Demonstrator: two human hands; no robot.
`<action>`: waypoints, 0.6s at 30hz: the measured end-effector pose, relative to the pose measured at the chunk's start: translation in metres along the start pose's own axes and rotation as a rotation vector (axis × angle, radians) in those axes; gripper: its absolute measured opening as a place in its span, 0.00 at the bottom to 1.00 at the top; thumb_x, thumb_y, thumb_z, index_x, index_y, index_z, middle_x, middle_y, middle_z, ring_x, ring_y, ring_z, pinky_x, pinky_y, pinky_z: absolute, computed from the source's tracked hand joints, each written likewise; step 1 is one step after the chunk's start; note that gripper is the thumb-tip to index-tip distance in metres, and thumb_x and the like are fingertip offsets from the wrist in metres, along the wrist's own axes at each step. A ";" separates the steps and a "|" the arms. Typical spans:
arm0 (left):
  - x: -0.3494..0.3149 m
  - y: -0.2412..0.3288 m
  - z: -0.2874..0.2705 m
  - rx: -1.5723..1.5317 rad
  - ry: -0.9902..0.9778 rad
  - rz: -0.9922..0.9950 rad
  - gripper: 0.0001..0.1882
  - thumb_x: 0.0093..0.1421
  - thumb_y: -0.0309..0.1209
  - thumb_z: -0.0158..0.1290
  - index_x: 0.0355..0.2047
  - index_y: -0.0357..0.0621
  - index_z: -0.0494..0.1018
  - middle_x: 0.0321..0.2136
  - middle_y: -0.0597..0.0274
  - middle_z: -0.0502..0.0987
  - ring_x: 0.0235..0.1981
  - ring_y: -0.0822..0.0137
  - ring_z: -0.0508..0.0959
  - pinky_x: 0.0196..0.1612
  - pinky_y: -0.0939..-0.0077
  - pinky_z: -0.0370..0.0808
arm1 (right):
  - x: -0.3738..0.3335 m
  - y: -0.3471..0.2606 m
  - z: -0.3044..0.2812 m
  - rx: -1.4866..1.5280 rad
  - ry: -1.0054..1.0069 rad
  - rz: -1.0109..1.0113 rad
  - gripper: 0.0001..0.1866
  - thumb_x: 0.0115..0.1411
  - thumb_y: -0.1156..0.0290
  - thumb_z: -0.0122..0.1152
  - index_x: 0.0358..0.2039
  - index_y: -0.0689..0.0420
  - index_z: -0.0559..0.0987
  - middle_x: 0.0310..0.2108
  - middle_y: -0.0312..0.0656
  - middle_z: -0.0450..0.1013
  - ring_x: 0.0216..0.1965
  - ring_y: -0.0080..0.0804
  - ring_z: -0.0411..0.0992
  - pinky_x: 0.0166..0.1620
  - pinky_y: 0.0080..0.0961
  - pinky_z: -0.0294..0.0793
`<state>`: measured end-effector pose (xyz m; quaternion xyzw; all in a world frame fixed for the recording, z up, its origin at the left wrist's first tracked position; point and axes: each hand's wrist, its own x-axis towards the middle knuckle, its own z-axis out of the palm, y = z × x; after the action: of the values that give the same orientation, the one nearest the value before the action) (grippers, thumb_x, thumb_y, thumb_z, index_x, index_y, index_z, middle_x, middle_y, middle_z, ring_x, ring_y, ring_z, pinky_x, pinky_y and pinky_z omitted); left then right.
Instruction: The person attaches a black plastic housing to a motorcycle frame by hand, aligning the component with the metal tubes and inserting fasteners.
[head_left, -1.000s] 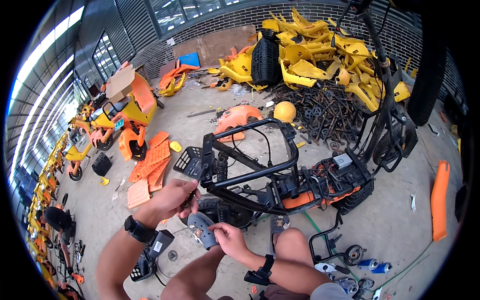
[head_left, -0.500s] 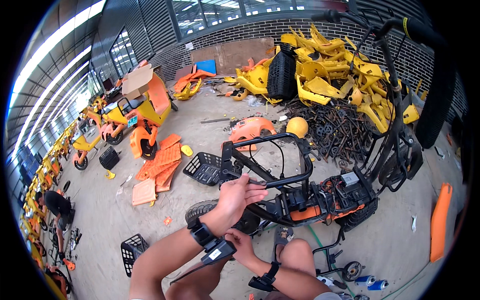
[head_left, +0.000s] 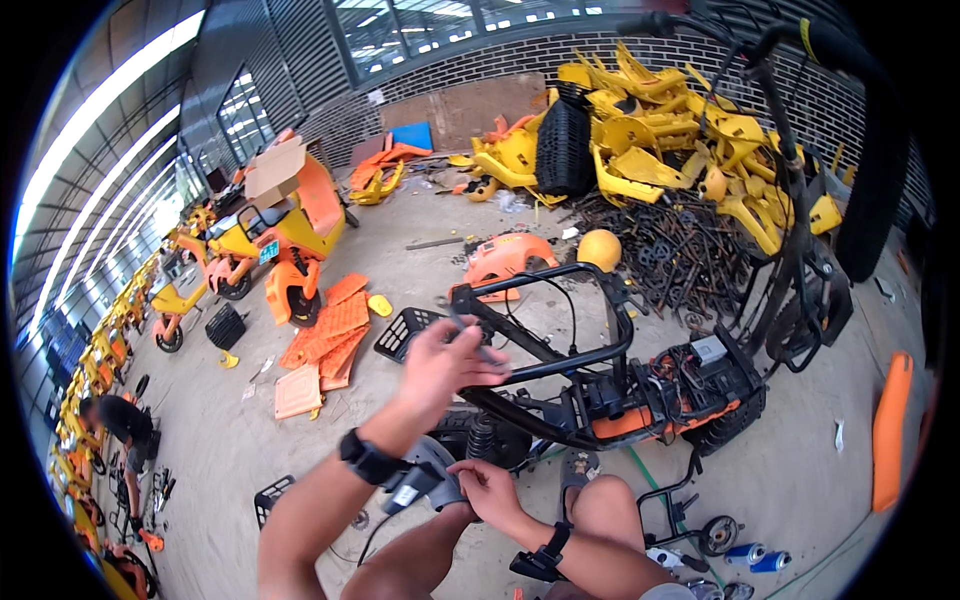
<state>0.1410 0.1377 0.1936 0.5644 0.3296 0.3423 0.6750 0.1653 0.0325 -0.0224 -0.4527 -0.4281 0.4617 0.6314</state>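
My left hand (head_left: 447, 368) is raised at the rear of a stripped black scooter frame (head_left: 625, 330), its fingers around a grey metal wrench (head_left: 487, 352). The wrench is blurred and partly covered by the fingers. Below it, my right hand (head_left: 488, 490) is low near my left knee, with thumb and fingertips drawn together; whatever is between them is too small to make out. Beside the right hand are the frame's coil spring shock (head_left: 483, 437) and rear wheel. Wiring and a grey box (head_left: 707, 349) sit exposed in the middle of the frame.
Yellow plastic panels (head_left: 640, 165) and dark metal parts (head_left: 680, 260) are heaped by the wall. Orange panels (head_left: 325, 345) and a black basket (head_left: 405, 333) lie on the floor. Blue cans (head_left: 768, 561) stand at lower right. A co-worker (head_left: 120, 420) bends at far left.
My left hand has moved left and slightly back from the frame's tube, carrying the wrench, and its fingers have curled more. My right hand has shifted slightly. The view has turned a little.
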 end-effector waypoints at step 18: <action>0.020 0.025 -0.082 1.114 -0.045 -0.071 0.27 0.64 0.49 0.50 0.19 0.37 0.76 0.09 0.66 0.69 0.11 0.77 0.68 0.17 0.78 0.64 | -0.004 -0.006 0.006 -0.143 -0.050 -0.007 0.11 0.61 0.70 0.52 0.39 0.55 0.81 0.25 0.40 0.78 0.23 0.25 0.73 0.30 0.23 0.71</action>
<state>0.0813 0.2014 0.2053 0.8316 0.4650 0.0813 0.2925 0.1601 0.0288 -0.0156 -0.4832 -0.4773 0.4389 0.5883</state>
